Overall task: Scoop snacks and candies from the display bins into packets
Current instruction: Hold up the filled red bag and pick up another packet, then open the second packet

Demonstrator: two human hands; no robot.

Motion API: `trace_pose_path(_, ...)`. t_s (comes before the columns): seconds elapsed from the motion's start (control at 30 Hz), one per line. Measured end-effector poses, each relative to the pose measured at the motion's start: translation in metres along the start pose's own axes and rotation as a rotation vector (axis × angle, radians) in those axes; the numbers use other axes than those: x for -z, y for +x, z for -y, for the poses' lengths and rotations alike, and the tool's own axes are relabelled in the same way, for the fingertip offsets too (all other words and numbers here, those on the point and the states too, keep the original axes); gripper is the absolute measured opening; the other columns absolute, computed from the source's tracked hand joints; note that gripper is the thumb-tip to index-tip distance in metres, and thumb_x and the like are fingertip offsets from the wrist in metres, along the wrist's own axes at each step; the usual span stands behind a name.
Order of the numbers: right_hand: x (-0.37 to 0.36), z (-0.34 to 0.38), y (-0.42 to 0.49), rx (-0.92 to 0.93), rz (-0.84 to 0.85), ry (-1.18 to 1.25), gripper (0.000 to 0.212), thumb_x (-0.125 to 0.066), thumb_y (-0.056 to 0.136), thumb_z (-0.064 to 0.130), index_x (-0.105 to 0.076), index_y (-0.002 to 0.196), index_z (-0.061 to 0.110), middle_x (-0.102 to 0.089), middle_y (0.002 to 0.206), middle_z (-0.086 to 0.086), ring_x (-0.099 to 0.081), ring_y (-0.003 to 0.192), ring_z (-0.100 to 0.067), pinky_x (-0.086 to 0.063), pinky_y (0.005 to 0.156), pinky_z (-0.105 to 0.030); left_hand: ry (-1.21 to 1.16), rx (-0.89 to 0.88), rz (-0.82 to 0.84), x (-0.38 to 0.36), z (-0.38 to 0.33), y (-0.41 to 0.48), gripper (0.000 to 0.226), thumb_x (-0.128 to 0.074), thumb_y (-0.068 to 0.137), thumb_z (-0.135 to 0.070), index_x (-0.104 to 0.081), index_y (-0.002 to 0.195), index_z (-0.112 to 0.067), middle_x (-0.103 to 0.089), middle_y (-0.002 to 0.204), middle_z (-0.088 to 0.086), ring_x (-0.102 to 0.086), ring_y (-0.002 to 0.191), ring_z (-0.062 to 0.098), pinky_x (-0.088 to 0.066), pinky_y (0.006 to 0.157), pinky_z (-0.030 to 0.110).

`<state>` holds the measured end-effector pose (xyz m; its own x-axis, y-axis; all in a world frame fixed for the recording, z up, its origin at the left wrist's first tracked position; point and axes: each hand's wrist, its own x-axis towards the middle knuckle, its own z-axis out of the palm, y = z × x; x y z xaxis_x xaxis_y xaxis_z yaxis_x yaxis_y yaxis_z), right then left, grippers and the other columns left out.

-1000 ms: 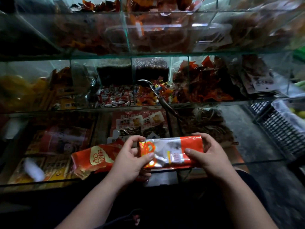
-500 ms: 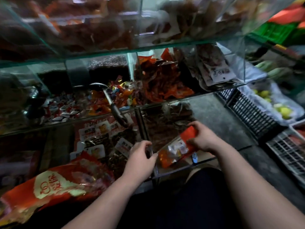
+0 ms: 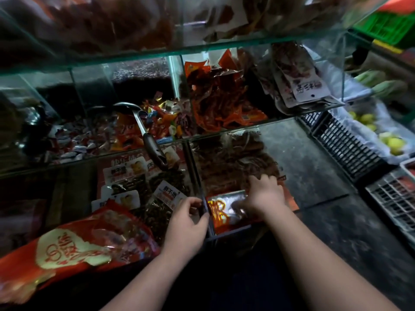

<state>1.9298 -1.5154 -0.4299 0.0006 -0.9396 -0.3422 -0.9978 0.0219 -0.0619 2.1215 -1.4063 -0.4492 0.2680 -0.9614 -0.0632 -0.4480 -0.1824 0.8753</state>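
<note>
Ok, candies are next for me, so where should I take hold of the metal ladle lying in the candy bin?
Take the ladle by its dark handle, coming from the front. The handle sticks out over the bin's front glass edge toward you, free of the sweets, while the bowl lies back among the wrapped candies. A grip wrapped round the handle's middle should lift it cleanly.
</note>
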Motion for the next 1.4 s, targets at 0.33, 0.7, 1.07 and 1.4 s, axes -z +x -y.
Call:
trace_pose_path(0.33, 0.018, 0.067, -0.096, 0.383, -0.424, 0.453, 0.066, -0.078, 0.070, 0.059, -0.065, 0.125, 0.023, -0.063, 0.119, 0.000, -0.053, 0.116, -0.023, -0.047, 0.102, -0.036, -0.141, 0.059, -0.018, 0.064, -0.017, -0.010, 0.014, -0.074, 0.088, -0.020, -0.064, 0.091, -0.031, -0.070, 0.081, -0.004, -0.065, 0.073, 0.003, -0.050, 0.065, 0.016)
trace_pose_path(0.7, 0.001, 0.187, -0.157, 0.788, -0.119, 0.506, 0.053, -0.068, 0.077, 0.059, -0.067, 0.120, 0.029, -0.069, 0.112, 0.010, -0.061, 0.109, -0.009, -0.049, 0.097, -0.024, -0.045, -0.076, -0.444, 0.206, 0.015, -0.088, 0.031, -0.072, 0.089, -0.012, -0.064, 0.093, -0.041, -0.069, 0.088, -0.018, -0.066, 0.081, 0.000, -0.048, 0.070, 0.011)
trace_pose_path(1.07, -0.021, 0.286, -0.181, 0.704, 0.082, 0.289, 0.059, -0.059, 0.076, 0.071, -0.072, 0.114, 0.028, -0.071, 0.110, 0.010, -0.066, 0.103, -0.013, -0.058, 0.087, -0.035, 0.183, 0.158, -0.671, 0.267, 0.086, -0.115, 0.040, -0.071, 0.081, -0.007, -0.057, 0.107, -0.033, -0.044, 0.114, -0.012, -0.048, 0.116, 0.017, -0.042, 0.101, 0.034)
trace_pose_path(1.4, 0.013, 0.276, -0.154, 0.525, -0.031, 0.451, 0.023, -0.063, 0.088, 0.024, -0.074, 0.082, 0.005, -0.074, 0.078, -0.012, -0.070, 0.079, -0.032, -0.056, 0.067, -0.035, 0.060, 0.267, -0.390, 0.290, 0.077, -0.070, 0.042, -0.059, 0.092, -0.008, -0.065, 0.127, -0.030, -0.070, 0.088, -0.016, -0.071, 0.073, 0.014, -0.059, 0.065, 0.031)
